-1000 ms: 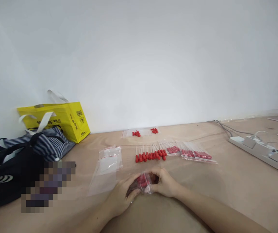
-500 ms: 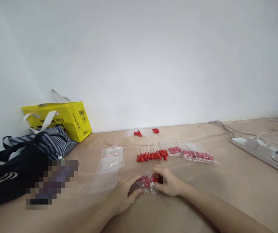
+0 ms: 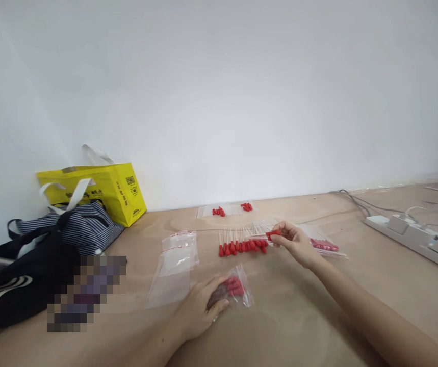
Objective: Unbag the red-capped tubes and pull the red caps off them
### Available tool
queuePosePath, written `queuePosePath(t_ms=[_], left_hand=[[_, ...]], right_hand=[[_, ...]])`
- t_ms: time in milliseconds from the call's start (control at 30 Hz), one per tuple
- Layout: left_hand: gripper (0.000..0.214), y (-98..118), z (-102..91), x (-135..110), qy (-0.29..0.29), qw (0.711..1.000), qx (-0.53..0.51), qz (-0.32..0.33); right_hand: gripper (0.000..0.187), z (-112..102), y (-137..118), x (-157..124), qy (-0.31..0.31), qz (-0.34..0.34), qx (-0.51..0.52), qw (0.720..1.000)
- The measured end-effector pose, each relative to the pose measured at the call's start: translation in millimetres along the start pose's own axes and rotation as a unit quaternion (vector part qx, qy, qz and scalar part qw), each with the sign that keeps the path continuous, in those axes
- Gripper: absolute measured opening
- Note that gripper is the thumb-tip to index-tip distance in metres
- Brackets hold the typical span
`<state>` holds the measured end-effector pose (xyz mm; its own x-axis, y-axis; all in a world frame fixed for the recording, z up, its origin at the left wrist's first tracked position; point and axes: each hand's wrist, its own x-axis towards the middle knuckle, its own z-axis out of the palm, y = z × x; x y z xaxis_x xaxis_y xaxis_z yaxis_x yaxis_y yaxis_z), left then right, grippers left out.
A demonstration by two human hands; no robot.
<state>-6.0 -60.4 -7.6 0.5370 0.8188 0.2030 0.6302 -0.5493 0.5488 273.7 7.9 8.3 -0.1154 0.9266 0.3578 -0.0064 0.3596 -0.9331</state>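
My left hand (image 3: 199, 309) rests on the wooden table (image 3: 318, 311) and grips a small clear zip bag (image 3: 234, 289) with red-tipped droppers inside. My right hand (image 3: 294, 243) is stretched out farther back and pinches one red-tipped dropper (image 3: 265, 235) at the right end of a row of loose droppers (image 3: 240, 244). Filled bags of droppers (image 3: 325, 245) lie just right of that hand.
Empty zip bags (image 3: 173, 260) lie left of the row. Another bag with red caps (image 3: 230, 209) sits by the wall. A yellow bag (image 3: 104, 189), a striped bag (image 3: 74, 228) and a black bag (image 3: 16, 275) stand at left. A power strip (image 3: 417, 239) with cables lies at right.
My right hand has let go of the small bag and reached back to the row of droppers, where it has pinched one. My left hand stays on the bag.
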Motion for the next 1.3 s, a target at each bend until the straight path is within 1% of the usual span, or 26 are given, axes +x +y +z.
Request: queuePosePath(t_ms=[67,133,200,267,333,400,567,633,767,800,933,1000,1100,1200,1300], left_hand=[[0.04,1,-0.8,0,-0.009,1.0,0.008,-0.003],[0.042,1,-1.5,1,-0.018,1.0,0.019,-0.01],[0.043,1,-1.8,1,-0.021,0.999,0.026,-0.019],[0.044,0,-1.4,1,-0.021,0.999,0.024,-0.027],[0.044,-2,-0.4,0,-0.023,0.999,0.021,-0.034],[0.044,-5,0.8,0,-0.028,0.999,0.022,-0.036],[0.044,-8,1.5,-1,-0.034,0.998,0.032,-0.037],[0.044,-6,0.6,-1,-0.039,0.997,0.04,-0.045],[0.044,-4,-0.6,-2,-0.036,0.998,0.038,-0.047],[0.044,-4,-0.6,-2,-0.035,0.998,0.035,-0.046],[0.045,-6,-0.6,-4,-0.04,0.997,0.034,-0.053],[0.045,-6,-0.9,-4,-0.04,0.997,0.04,-0.06],[0.045,-7,-1.4,-4,-0.032,0.997,0.04,-0.055],[0.045,-8,-1.3,-3,-0.023,0.998,0.035,-0.04],[0.045,-10,-0.7,-3,-0.025,0.998,0.037,-0.042]], right_hand=[[0.016,5,-1,8,0.038,-0.036,-0.054,0.997],[0.011,18,2,15,0.059,-0.079,-0.146,0.984],[0.006,35,9,21,0.042,-0.116,-0.282,0.952],[0.012,50,18,27,0.008,-0.131,-0.409,0.903],[0.016,62,27,30,-0.009,-0.127,-0.457,0.88],[0.019,68,34,30,-0.024,-0.121,-0.473,0.872],[0.021,69,36,26,-0.068,-0.122,-0.498,0.856],[0.023,67,33,24,-0.073,-0.118,-0.502,0.853],[0.04,64,26,14,-0.052,-0.125,-0.499,0.856],[0.039,63,25,10,-0.042,-0.135,-0.494,0.858],[0.019,57,25,-17,-0.011,-0.18,-0.452,0.873],[0.015,55,24,-32,-0.024,-0.181,-0.433,0.883],[0.009,55,20,-49,-0.07,-0.15,-0.415,0.895],[0.007,59,13,-54,-0.11,-0.108,-0.388,0.909],[0.008,63,10,-52,-0.136,-0.057,-0.355,0.923]])
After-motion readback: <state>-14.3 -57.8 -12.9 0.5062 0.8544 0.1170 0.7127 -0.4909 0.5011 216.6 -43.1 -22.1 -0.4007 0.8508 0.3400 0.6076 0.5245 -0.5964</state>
